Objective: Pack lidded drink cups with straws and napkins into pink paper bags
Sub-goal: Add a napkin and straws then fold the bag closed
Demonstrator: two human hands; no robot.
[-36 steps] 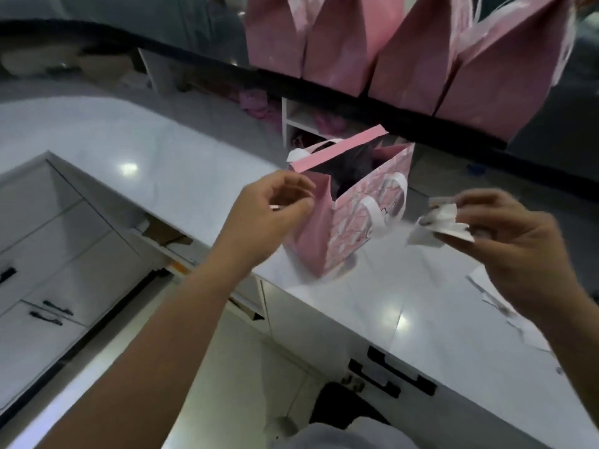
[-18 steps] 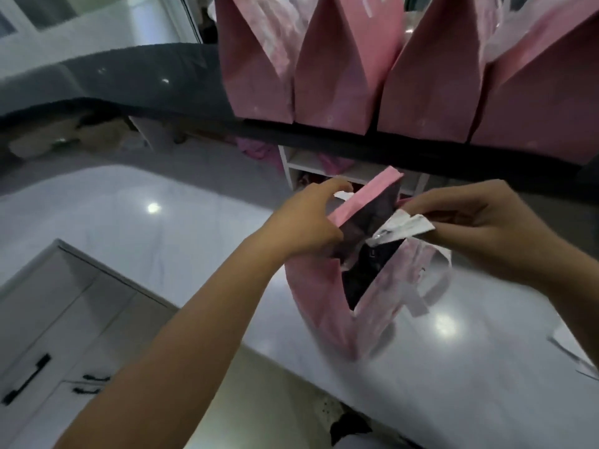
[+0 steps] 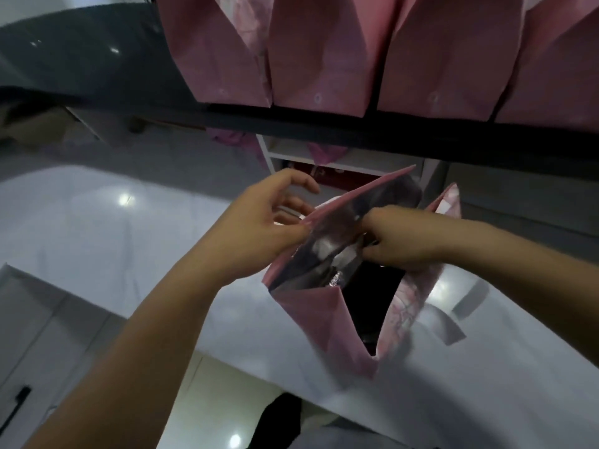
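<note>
Open pink bag (image 3: 327,322): stands on the white counter (image 3: 97,238), from centre toward 4 o'clock, with its mouth pulled wide and tipped toward the camera.
Left hand (image 3: 259,234): at 9 o'clock of the bag's mouth. The thumb and lower fingers appear to pinch the edge of the tall side panel, and the index finger is lifted and loosely bent.
Why so: judging by the grip, it keeps the panel from folding inward, so the mouth stays clear for the other hand.
Right hand (image 3: 398,241): enters from 3 o'clock with its fingers curled downward inside the mouth. I cannot tell whether they have hold of anything.
White patches (image 3: 343,254): lie inside the bag, just beside the right fingertips. They are too blurred to tell a napkin from a lid.
Row of pink bags (image 3: 324,59): stands at 12 o'clock along a dark ledge (image 3: 97,59), well apart from the working bag.
Change: half a second ago the right hand held a white napkin above the rim in plain sight. Now that hand is down in the mouth and the napkin no longer shows clearly. The left hand has slid from the top of the rim to its left end.
</note>
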